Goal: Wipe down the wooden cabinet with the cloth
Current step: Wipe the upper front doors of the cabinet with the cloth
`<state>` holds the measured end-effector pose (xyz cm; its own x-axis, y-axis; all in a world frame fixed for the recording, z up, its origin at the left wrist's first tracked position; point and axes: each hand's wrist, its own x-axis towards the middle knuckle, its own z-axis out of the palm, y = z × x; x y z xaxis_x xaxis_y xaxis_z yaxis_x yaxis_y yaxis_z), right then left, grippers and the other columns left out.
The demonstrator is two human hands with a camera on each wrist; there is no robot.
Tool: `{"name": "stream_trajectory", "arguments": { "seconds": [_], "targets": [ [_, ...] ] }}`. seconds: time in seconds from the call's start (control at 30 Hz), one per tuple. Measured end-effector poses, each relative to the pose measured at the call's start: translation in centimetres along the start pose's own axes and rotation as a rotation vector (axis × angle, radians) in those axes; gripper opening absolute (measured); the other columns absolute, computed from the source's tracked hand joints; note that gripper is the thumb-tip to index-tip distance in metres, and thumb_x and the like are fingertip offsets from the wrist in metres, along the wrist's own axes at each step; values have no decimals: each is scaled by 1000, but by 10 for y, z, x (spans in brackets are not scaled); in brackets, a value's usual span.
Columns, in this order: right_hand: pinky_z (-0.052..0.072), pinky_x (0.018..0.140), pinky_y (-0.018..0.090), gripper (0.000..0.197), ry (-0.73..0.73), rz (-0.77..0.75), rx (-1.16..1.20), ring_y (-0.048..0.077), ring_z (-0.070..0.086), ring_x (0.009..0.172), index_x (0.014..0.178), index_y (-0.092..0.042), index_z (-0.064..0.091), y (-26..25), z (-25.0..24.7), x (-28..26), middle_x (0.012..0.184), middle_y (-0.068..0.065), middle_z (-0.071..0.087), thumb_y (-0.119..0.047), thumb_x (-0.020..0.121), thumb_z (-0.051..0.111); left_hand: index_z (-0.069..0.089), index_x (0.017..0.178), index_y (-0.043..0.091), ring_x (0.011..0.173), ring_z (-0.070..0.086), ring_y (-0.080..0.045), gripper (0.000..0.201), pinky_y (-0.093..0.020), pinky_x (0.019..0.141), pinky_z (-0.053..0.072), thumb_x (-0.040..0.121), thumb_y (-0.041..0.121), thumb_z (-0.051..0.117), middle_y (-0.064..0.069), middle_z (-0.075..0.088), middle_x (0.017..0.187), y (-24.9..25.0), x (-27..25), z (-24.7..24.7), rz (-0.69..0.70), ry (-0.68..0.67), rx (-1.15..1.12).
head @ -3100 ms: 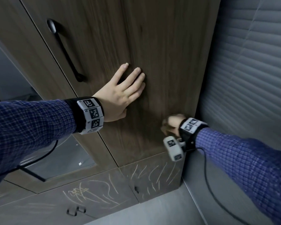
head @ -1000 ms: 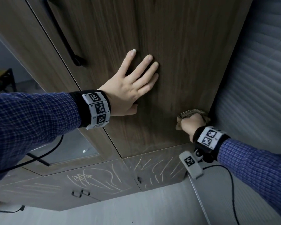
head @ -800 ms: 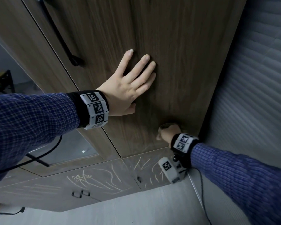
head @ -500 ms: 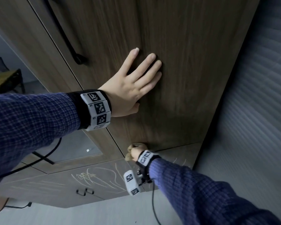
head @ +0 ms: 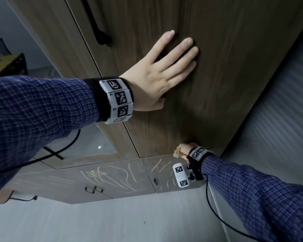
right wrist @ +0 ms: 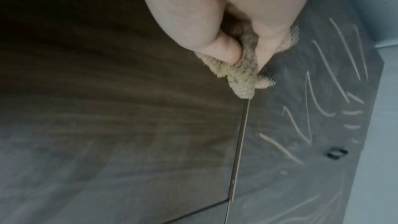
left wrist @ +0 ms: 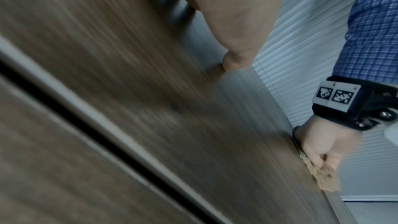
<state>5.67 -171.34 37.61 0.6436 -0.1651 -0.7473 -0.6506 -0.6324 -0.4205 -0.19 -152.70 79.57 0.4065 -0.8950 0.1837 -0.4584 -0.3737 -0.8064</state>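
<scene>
My left hand lies flat, fingers straight and spread, palm pressed on the wooden cabinet door, a dark, streaky-grained panel. My right hand is clenched round the cloth, a nubby tan wad, pushed against the door's bottom edge at the seam. Below it, a grey lower panel carries pale scribble marks. A black bar handle sits at upper left.
</scene>
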Motion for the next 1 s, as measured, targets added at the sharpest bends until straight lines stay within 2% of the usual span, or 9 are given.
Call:
{"name": "stream_trajectory", "arguments": {
  "seconds": [0.07,0.23,0.33,0.4,0.53,0.67,0.73,0.87,1.0],
  "targets": [
    [50,94,39,25,-14,7,5,24,63,103,90,-37,65,-25,17,-38,118,-2,65,-41,66,69,5,158,0,154,3,-41,104,-63,120,-1,85,58,49,-23,2,166,2,-4,2,34,22,-16],
    [51,64,14,47,-295,-197,587,22,54,110,139,2,41,-85,55,-163,141,14,45,-2,94,50,4,158,-1,155,5,-38,99,-56,124,3,87,53,48,-21,4,167,-4,-13,6,61,16,21],
    [53,71,22,31,-396,-154,846,28,57,117,119,3,55,-116,70,-190,134,21,52,11,93,41,4,158,-2,155,6,-37,102,-52,125,4,87,56,49,-20,4,167,-9,-17,4,73,2,75],
    [56,59,25,33,-479,-99,1116,27,63,94,92,0,58,-126,59,-209,108,23,61,17,94,30,4,158,-2,155,6,-36,102,-52,125,2,88,57,48,-20,4,167,-11,-16,4,78,1,71],
    [57,61,31,33,-442,-81,1310,24,56,82,86,0,55,-112,-4,-235,88,16,56,16,95,28,5,158,-3,155,6,-38,98,-53,126,2,89,55,44,-21,4,166,-10,-15,3,96,-2,66],
    [55,41,37,32,-335,-90,1329,35,60,75,83,2,53,-86,-81,-264,91,24,58,12,97,27,10,157,-4,154,9,-39,93,-56,126,3,89,53,39,-23,9,165,-7,-14,-6,96,-38,105],
    [56,45,36,34,-287,-169,1308,36,66,63,81,1,54,-79,-119,-286,78,25,62,12,97,25,12,157,-4,154,9,-39,92,-56,125,1,89,51,41,-23,10,165,-7,-14,-10,94,-52,104],
    [51,91,32,37,-198,-301,1199,29,70,71,78,-5,56,-76,-183,-326,78,19,68,10,97,28,16,157,-1,153,9,-37,90,-55,125,-2,89,51,44,-20,11,165,-10,-16,-19,92,-87,78],
    [58,76,30,37,-162,-467,1183,25,67,96,77,-11,58,-73,-211,-351,100,21,65,8,92,30,36,152,2,152,20,-35,82,-52,126,9,84,46,53,-18,27,162,-6,-15,-38,50,-95,-76]
  ]
}}
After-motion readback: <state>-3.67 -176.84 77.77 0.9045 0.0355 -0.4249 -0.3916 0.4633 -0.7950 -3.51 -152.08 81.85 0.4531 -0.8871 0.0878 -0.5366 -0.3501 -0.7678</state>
